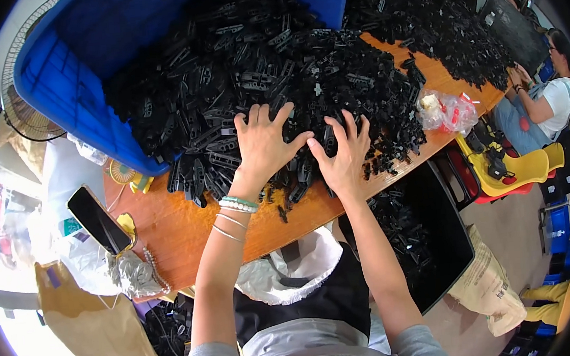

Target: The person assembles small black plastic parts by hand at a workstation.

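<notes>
A big heap of small black plastic parts (220, 61) spills out of a tipped blue bin (64, 89) onto the wooden table (196, 247). My left hand (261, 139), with bracelets at its wrist, rests on the near side of the heap, fingers spread over longer black pieces. Close beside it, my right hand (341, 153) lies on the heap's front edge with its fingers apart and slightly bent. The two thumbs nearly meet. Neither hand grips a part that I can make out. A few loose pieces lie on the wood below my hands.
On the left, a phone (97, 220) leans by a small yellow fan (122, 173). A clear plastic bag (456, 114) lies right of the heap. Below the table's edge are a black tray of parts (449, 231) and a white sack (306, 261). A co-worker (550, 107) sits far right.
</notes>
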Tool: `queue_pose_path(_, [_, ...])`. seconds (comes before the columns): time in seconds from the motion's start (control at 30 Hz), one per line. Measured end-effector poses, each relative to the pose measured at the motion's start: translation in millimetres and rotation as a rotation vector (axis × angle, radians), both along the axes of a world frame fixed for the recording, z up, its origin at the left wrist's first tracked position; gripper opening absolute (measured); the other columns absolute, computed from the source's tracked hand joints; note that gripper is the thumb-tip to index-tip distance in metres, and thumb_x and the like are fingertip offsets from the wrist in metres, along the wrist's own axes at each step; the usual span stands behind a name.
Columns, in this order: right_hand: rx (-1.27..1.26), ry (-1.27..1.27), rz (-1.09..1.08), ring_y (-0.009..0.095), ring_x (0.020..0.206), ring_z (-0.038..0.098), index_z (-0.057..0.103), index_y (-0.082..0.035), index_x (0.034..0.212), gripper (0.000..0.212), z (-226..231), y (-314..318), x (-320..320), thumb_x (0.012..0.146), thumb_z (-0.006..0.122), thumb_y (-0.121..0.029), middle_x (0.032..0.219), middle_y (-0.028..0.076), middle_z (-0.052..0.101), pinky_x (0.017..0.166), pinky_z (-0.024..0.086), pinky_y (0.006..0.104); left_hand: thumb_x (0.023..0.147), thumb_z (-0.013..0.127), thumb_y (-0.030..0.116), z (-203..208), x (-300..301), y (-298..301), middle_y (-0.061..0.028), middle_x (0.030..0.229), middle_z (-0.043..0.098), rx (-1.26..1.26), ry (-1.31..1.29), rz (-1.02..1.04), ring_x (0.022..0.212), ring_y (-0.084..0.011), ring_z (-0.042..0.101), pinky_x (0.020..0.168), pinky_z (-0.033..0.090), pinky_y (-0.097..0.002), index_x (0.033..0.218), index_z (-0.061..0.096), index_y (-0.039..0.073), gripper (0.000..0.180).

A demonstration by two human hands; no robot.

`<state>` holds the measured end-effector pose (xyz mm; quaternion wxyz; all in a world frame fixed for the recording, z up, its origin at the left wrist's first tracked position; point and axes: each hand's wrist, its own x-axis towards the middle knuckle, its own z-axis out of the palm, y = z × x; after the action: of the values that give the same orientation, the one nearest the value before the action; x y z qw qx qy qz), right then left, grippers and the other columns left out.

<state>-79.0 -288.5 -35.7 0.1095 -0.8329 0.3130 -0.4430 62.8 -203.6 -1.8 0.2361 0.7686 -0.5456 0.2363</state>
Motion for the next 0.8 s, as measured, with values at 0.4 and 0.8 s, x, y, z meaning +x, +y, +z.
queue_pose_path(0.4, [0.038,-0.052,0.13,0.049,0.129,0.027,0.06,-0.012,0.116,0.05,-4,31,17,0.078,0.07,-0.043,0.135,0.016,0.043,0.099,0.026,0.0609,0.073,0.072,0.05,5,7,49,-0.025,0.113,0.057,0.027,0.117,0.057,0.112,-0.0363,0.051,0.098,0.032,-0.0511,0.12,0.059,0.012,0.061])
queue_pose_path(0.8, [0.314,-0.472,0.307,0.038,0.134,0.034,0.047,0.001,0.132,0.041,-2,16,2,0.096,0.048,-0.019,0.14,0.018,0.044,0.109,0.026,0.0456,0.064,0.081,0.041,-9,-89,87,-0.0288,0.146,0.027,0.059,0.171,-0.281,0.137,-0.0459,0.024,0.11,0.015,-0.0596,0.139,0.039,0.008,0.092])
